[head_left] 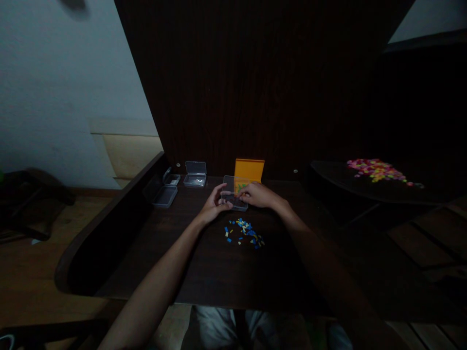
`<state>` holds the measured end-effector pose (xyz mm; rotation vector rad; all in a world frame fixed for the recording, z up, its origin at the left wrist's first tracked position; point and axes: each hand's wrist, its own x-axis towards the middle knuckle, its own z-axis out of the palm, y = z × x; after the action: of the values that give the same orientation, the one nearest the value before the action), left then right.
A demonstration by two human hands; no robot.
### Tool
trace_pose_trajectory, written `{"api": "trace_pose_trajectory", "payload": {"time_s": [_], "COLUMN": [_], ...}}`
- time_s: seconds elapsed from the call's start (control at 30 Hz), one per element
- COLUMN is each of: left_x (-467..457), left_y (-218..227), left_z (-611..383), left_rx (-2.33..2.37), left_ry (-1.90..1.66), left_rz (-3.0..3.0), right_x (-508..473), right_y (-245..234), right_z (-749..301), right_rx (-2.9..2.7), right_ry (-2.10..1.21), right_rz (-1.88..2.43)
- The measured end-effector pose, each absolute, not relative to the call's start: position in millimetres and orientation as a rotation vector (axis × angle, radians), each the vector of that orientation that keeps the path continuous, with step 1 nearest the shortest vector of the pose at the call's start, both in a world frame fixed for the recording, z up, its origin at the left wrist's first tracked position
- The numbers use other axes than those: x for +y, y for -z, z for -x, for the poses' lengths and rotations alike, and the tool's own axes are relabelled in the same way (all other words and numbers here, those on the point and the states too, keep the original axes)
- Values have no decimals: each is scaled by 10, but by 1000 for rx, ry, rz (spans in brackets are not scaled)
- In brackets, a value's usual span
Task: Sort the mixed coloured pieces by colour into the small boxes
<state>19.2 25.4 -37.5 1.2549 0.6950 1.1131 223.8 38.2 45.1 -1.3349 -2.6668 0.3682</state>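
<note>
Between thumb and fingers of the left hand [212, 206] I am gripping the left side of the clear box [236, 200]; the right hand [260, 194] is reaching over its right side with fingers bunched, and whether they are pinching anything I cannot tell. Behind, an orange case [249, 168] is standing open; in front, blue and yellow pieces [250, 232] are lying on the desk [211, 272].

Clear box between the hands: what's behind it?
An open orange box, with small green pieces showing low against it. The right hand covers part of the orange box, so its full contents can't be seen.
</note>
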Motion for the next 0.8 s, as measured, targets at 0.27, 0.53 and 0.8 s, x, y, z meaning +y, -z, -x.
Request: {"api": "trace_pose_trajectory", "payload": {"time_s": [0.27,0.53,0.8], "left_x": [257,265,277], "left_y": [385,384,410], "left_z": [-197,-196,-203], "left_rx": [687,687,674], "left_ry": [-1122,-1117,-1129], "left_rz": [-1231,-1231,-1261], "right_x": [390,406,344], "right_y": [-387,-370,-376], "right_z": [-2200,-2217,-2217], "right_rx": [-2694,-2686,-2616], "right_ry": [-381,-372,-307], "right_rz": [1305,1277,1266]}}
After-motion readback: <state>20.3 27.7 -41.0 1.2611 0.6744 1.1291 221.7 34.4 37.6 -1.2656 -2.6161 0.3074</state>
